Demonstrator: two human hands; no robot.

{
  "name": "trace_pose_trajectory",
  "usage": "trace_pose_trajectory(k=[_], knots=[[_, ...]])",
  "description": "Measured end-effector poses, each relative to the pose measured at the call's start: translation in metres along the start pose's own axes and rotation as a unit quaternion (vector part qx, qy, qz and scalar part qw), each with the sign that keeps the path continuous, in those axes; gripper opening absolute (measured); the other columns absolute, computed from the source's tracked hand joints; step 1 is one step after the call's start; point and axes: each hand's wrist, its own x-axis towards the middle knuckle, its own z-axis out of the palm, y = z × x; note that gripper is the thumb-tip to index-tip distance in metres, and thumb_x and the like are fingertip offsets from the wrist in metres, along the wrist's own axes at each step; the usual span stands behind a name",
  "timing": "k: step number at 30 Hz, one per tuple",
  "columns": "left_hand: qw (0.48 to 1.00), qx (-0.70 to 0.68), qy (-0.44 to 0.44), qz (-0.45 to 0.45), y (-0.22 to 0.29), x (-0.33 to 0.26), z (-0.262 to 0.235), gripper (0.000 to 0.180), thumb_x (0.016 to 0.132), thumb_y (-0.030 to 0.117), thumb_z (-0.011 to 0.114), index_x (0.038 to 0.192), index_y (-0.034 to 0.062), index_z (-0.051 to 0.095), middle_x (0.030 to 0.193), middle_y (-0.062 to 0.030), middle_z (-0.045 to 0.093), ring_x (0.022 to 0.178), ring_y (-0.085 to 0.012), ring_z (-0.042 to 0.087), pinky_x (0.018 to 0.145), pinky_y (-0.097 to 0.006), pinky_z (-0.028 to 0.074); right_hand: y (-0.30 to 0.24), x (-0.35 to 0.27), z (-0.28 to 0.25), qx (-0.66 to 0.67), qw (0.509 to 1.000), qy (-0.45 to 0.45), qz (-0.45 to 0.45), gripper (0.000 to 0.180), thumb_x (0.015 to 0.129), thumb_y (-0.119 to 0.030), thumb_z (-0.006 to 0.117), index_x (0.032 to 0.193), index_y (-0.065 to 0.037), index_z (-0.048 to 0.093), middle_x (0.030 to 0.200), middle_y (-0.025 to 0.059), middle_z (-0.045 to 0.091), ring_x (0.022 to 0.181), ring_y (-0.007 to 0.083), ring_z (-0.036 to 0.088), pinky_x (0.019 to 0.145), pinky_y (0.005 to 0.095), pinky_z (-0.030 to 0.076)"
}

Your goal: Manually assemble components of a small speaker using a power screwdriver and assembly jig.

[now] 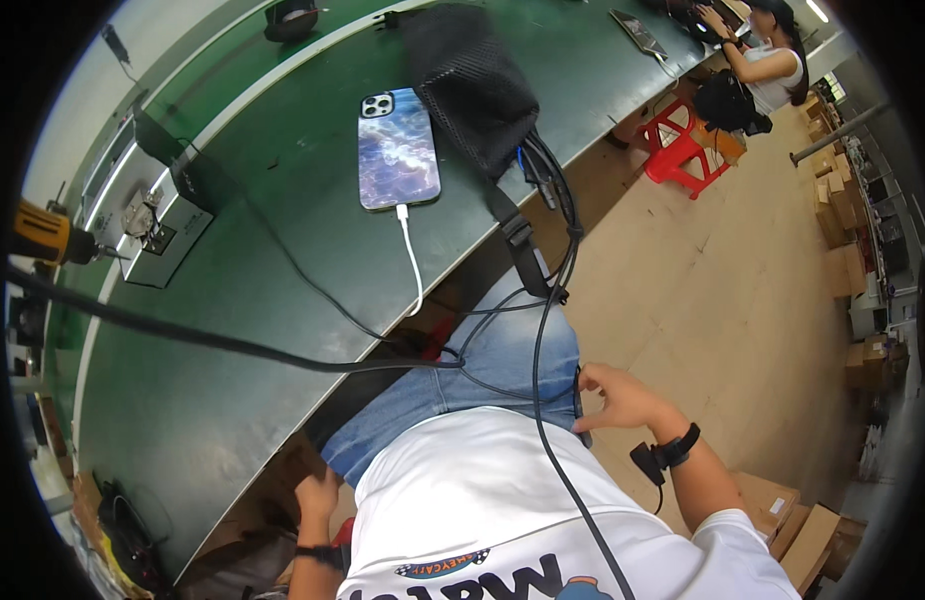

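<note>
My right hand (622, 398) is at the outer side of my right thigh. Its thumb and fingers curve around a dark edge beside the jeans (512, 345); what they grip there is hidden. Down by my left hip, below the table edge, is my left hand (317, 492), its fingers mostly out of sight against the leg. Black cables (462, 355) run across my lap. A phone (399, 150) with a blue and purple marbled back lies on the green table (282, 330), a white charging cable (412, 250) plugged into it. Beside it rests a black mesh bag (472, 90) with a strap.
A yellow-and-black power drill (57, 238) and a white box-shaped device (167, 225) are at the left. Another person (772, 65) works at the far right end. A red stool (687, 150) stands in the aisle, and cardboard boxes (837, 200) line the right side.
</note>
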Motion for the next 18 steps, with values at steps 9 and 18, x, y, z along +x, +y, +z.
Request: trace_pose_trajectory(k=[9,18], knots=[[0.956,0.285,-0.07,0.005,0.041,0.041,-0.02,0.053,0.089,0.027,0.068,0.135,0.0044,0.055,0.139,-0.0168,0.055,0.129,-0.0279,0.052,0.106,-0.04,0.041,0.04,0.012,-0.018,-0.011,0.992,-0.01,-0.126,0.049,0.066,-0.043,0.087,0.085,-0.007,0.057,0.082,0.0076,0.056,0.086,0.0246,0.053,0.072,0.0374,0.043],[0.931,-0.117,0.164,0.305,0.148,-0.056,-0.097,0.019,0.086,0.014,0.067,0.097,-0.0023,0.066,0.081,-0.0169,0.066,0.074,-0.0325,0.064,0.066,-0.04,0.049,-0.055,0.003,-0.019,0.205,0.941,-0.231,-0.141,0.045,0.095,-0.041,0.065,0.073,-0.007,0.045,0.062,0.0004,0.043,0.056,0.011,0.04,0.051,0.0306,0.036]])
